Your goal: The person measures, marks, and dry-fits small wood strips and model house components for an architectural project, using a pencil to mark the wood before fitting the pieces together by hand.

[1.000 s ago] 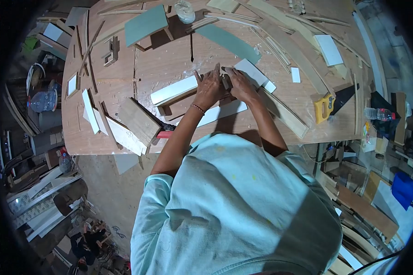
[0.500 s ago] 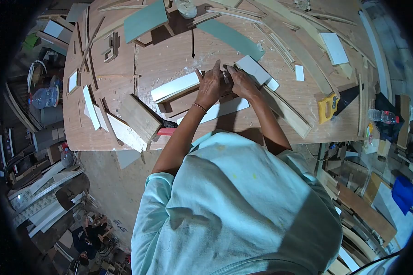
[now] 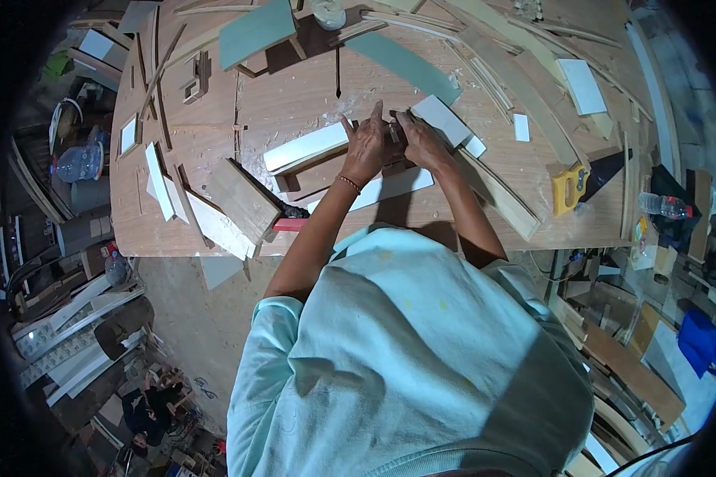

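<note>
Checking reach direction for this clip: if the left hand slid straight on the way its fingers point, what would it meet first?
The left hand points up-table. Past its fingertips lies bare tabletop with shavings, then most likely the grey-green board; the fisheye view makes the exact line uncertain.

There is 1 view, from the camera on my head. It looks steeply down over my own shoulders and pale shirt [image 3: 406, 358] at the workbench [image 3: 294, 95], with the far edge of the bench at the top of the frame. My left hand [image 3: 366, 147] and right hand [image 3: 423, 143] sit near the upper middle, at arm's length. The wide lens bends the edges, taking in the floor on the left and the clutter on the right.
</note>
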Motion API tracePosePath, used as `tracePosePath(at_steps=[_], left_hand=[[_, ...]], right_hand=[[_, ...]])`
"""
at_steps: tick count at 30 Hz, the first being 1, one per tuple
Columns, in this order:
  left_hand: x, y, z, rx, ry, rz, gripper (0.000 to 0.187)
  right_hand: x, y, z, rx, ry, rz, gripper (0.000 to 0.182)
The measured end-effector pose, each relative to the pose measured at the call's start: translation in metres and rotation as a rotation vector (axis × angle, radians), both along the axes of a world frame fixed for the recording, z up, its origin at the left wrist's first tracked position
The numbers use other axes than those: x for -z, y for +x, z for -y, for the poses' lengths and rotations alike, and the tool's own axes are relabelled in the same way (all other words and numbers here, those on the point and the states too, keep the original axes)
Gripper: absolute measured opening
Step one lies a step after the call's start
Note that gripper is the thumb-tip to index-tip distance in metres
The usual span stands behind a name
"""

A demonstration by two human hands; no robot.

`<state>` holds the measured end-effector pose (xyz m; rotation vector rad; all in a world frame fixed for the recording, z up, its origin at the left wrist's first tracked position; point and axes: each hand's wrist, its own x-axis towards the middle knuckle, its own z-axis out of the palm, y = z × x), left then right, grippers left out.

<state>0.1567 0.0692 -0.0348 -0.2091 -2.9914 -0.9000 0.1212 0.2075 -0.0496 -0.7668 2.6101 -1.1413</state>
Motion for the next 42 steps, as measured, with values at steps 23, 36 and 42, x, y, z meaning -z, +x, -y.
tracePosePath(at_steps=[23, 36, 42], left_hand=[[0.006, 0.006, 0.006, 0.025, -0.129, -0.131, 0.073], [0.002, 0.033, 0.022, -0.082, 0.028, -0.174, 0.060], [0.008, 0.074, 0.047, -0.209, 0.024, -0.188, 0.051]], right_hand=[[-0.025, 0.005, 0.004, 0.008, 0.135, 0.019, 0.060], [-0.024, 0.004, 0.012, 0.016, 0.241, 0.104, 0.075], [-0.037, 0.019, 0.013, 0.093, 0.227, 0.007, 0.081]])
